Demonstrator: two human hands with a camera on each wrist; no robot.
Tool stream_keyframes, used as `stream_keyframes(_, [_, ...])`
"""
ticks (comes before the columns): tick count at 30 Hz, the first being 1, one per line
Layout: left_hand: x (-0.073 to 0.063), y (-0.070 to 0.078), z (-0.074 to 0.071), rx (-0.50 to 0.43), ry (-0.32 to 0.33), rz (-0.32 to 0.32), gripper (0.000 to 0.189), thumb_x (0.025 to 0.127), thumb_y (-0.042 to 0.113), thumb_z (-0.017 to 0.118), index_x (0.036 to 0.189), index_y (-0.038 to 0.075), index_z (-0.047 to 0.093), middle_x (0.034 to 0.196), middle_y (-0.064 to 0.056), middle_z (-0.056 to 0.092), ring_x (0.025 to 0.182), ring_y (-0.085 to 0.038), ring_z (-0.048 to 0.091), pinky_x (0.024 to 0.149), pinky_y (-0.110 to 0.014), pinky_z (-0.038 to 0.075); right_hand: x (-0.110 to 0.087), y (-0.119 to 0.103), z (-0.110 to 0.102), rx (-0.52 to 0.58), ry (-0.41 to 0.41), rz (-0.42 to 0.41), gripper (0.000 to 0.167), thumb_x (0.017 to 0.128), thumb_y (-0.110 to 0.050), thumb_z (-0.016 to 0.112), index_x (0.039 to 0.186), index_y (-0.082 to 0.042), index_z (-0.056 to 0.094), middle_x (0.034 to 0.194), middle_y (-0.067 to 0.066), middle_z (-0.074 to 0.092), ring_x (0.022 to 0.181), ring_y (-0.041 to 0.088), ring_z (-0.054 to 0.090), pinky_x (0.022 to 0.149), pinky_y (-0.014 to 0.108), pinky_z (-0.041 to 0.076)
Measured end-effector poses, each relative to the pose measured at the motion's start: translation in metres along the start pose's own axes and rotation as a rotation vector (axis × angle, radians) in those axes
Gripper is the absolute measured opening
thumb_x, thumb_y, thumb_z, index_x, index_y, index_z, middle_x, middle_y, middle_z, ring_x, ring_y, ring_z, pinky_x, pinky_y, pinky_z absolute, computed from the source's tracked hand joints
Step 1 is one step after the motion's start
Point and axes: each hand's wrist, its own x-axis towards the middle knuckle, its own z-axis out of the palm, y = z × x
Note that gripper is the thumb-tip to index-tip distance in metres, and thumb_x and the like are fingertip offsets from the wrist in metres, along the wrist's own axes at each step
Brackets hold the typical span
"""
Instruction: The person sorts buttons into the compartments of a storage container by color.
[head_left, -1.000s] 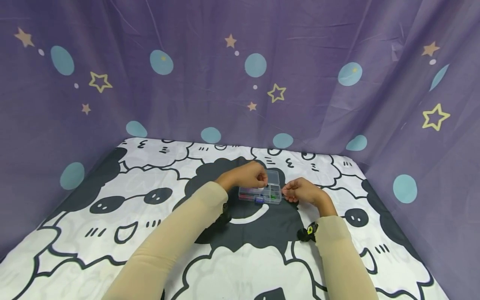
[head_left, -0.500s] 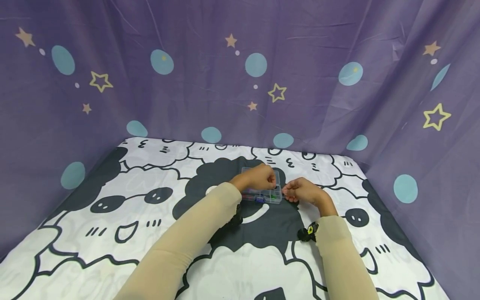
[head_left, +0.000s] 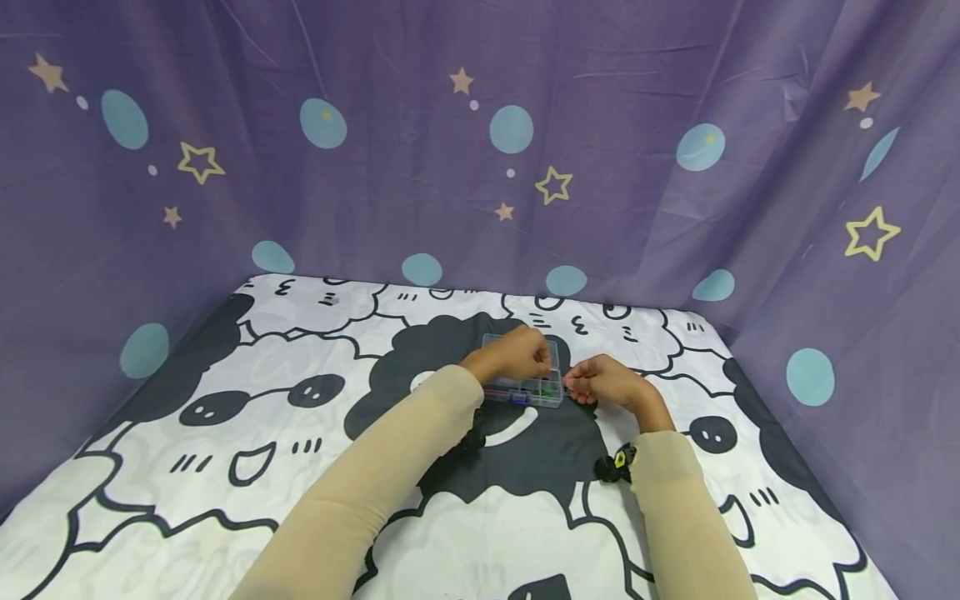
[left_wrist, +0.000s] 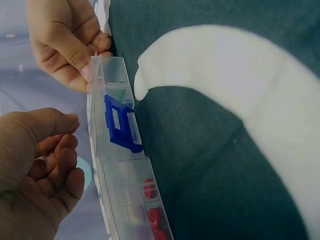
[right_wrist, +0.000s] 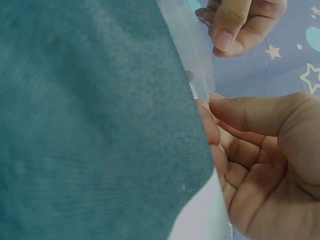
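Note:
A small clear plastic compartment box lies on the cloth with its lid raised at the back. On its front is a blue latch. Red button-like pieces show through one end, and something green sits in a right compartment. Over the right part of the box hovers my left hand; its fingers are loosely curled, the thumb is apart from them, and nothing shows between. My right hand pinches the box's right end between thumb and fingers, as the right wrist view also suggests.
A cloth printed with black and white cartoon sheep covers the table. Behind and at the sides hangs a purple curtain with stars and blue dots. Dark wrist straps sit at the sleeve cuffs.
Between one second and half a second ago my left hand moved right over the box, then stayed there. The right hand has kept its place at the box's end.

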Motion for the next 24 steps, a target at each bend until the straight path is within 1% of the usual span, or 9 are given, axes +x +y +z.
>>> stream_keyframes(5, [-0.005,-0.004,-0.003,-0.014,0.010,0.005,0.016,0.097,0.011,0.066,0.089,0.008,0.080,0.083,0.003,0.074,0.075,-0.010,0.066,0.074,-0.026,0.054,0.001,0.000,0.000,0.001,0.001,-0.003,0.019,0.102,-0.009,0.062,0.109,0.006,0.071,0.086,0.008,0.069,0.075,0.019,0.061,0.067,0.032,0.052])
stream_keyframes(9, [-0.015,-0.007,-0.011,-0.017,0.023,0.008,0.017,0.099,0.013,0.066,0.093,0.006,0.080,0.086,0.002,0.074,0.076,-0.010,0.066,0.075,-0.028,0.055,0.004,-0.001,0.000,0.000,0.001,-0.007,0.019,0.102,-0.009,0.062,0.110,0.006,0.071,0.086,0.008,0.069,0.075,0.019,0.062,0.068,0.032,0.052])
stream_keyframes(12, [-0.025,-0.010,-0.018,-0.027,0.045,0.025,0.016,0.099,0.011,0.065,0.095,0.003,0.079,0.083,0.000,0.073,0.070,-0.010,0.065,0.072,-0.029,0.055,0.006,0.000,0.000,-0.001,-0.002,-0.012,0.020,0.101,-0.009,0.062,0.111,0.006,0.071,0.085,0.007,0.069,0.075,0.018,0.062,0.068,0.032,0.052])
stream_keyframes(15, [-0.036,-0.014,-0.026,-0.020,0.075,0.032,0.016,0.099,0.009,0.065,0.093,0.001,0.078,0.078,-0.002,0.072,0.063,-0.011,0.060,0.069,-0.029,0.053,0.008,0.001,-0.001,0.008,-0.011,-0.024,0.021,0.101,-0.009,0.062,0.113,0.007,0.070,0.086,0.007,0.070,0.075,0.018,0.062,0.068,0.032,0.053])
stream_keyframes(20, [-0.051,-0.017,-0.030,-0.009,0.127,0.009,0.017,0.099,0.009,0.063,0.092,0.003,0.077,0.072,0.000,0.066,0.060,-0.010,0.053,0.067,-0.029,0.048,0.003,0.002,-0.008,0.031,-0.019,-0.015,0.023,0.103,-0.009,0.060,0.115,0.009,0.068,0.089,0.010,0.069,0.078,0.019,0.063,0.070,0.033,0.054])
stream_keyframes(22, [-0.056,-0.016,-0.029,0.000,0.152,-0.012,0.017,0.100,0.011,0.063,0.092,0.004,0.076,0.070,0.001,0.064,0.059,-0.010,0.052,0.065,-0.030,0.047,0.000,0.002,-0.011,0.026,-0.016,-0.001,0.024,0.103,-0.010,0.059,0.114,0.009,0.068,0.088,0.010,0.068,0.077,0.019,0.062,0.070,0.032,0.054])
stream_keyframes(24, [-0.062,-0.014,-0.029,0.010,0.174,-0.042,0.016,0.100,0.012,0.063,0.092,0.005,0.075,0.070,0.000,0.063,0.060,-0.011,0.052,0.065,-0.031,0.047,-0.002,0.001,-0.013,-0.003,-0.007,0.016,0.025,0.104,-0.011,0.059,0.115,0.010,0.067,0.086,0.010,0.067,0.076,0.018,0.062,0.069,0.032,0.053])
